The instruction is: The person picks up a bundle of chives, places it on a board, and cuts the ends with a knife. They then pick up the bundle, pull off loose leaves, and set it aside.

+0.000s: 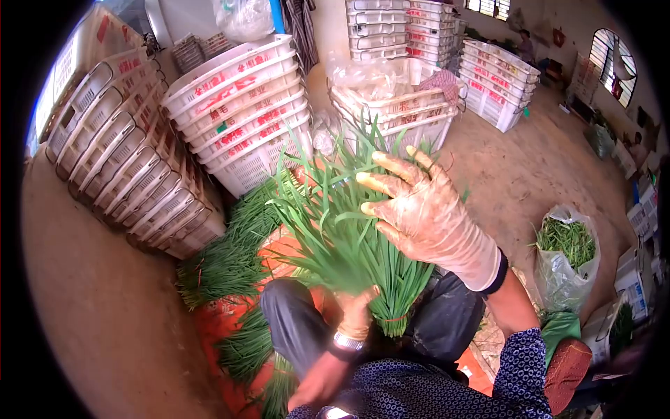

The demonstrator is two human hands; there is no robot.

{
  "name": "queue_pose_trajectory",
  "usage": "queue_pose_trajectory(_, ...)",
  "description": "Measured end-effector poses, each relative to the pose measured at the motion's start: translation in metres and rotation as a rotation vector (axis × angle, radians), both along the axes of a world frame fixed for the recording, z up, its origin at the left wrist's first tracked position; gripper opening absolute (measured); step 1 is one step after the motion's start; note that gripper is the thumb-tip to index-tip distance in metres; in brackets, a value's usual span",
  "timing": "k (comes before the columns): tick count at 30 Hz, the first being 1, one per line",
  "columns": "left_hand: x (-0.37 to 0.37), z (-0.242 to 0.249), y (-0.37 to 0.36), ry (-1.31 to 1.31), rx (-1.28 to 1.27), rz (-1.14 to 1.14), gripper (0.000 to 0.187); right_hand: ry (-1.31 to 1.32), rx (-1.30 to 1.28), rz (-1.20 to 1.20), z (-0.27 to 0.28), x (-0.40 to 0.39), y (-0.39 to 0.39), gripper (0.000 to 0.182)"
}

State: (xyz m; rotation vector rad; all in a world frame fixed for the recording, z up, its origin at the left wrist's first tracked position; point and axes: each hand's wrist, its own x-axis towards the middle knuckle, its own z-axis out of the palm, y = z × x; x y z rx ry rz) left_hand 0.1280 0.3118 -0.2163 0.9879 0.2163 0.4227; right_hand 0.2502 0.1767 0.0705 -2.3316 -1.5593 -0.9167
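Observation:
A bunch of long flat green leaves, like garlic chives (401, 290), stands upright between my knees, its tips fanning out and a reddish band around its lower end. My left hand (354, 314), gloved with a watch at the wrist, grips the leaves at the bunch's left side; some of its fingers are hidden. Above the bunch's right side, my right hand (422, 209) is open in a soiled pale glove, fingers spread and holding nothing. More bundles of chives (234, 251) lie to the left on an orange-red sheet (220, 318).
Stacked white plastic crates (241, 105) stand ahead, with a tilted stack (125, 146) at the left. Another crate stack (398, 105) carries clear plastic and a cloth. A clear bag of greens (567, 251) sits on the floor at right. Other people are in the far background.

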Motion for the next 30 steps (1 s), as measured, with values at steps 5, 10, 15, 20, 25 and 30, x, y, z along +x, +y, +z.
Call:
queue_pose_trajectory(5,0.002,-0.003,-0.004,-0.005,-0.020,-0.001,0.046,-0.066,0.003,-0.011,-0.010,0.007,0.003,0.011)
queue_pose_trajectory(10,0.003,-0.001,-0.006,-0.026,0.011,-0.006,0.049,-0.096,-0.048,0.016,-0.015,0.013,0.002,0.011)
queue_pose_trajectory(15,-0.001,0.021,-0.011,0.003,-0.020,-0.019,0.053,-0.062,0.000,0.012,-0.027,0.023,-0.001,0.016)
queue_pose_trajectory(20,-0.004,0.044,-0.011,0.088,-0.096,-0.110,0.058,0.038,0.080,0.039,-0.017,0.025,-0.007,0.013)
queue_pose_trajectory(25,-0.001,0.029,-0.014,0.067,-0.018,-0.059,0.054,0.027,-0.008,0.063,-0.014,0.017,-0.011,0.017)
queue_pose_trajectory(30,-0.001,0.030,-0.013,0.104,0.022,-0.063,0.056,0.009,-0.099,0.025,-0.020,0.021,-0.010,0.016)
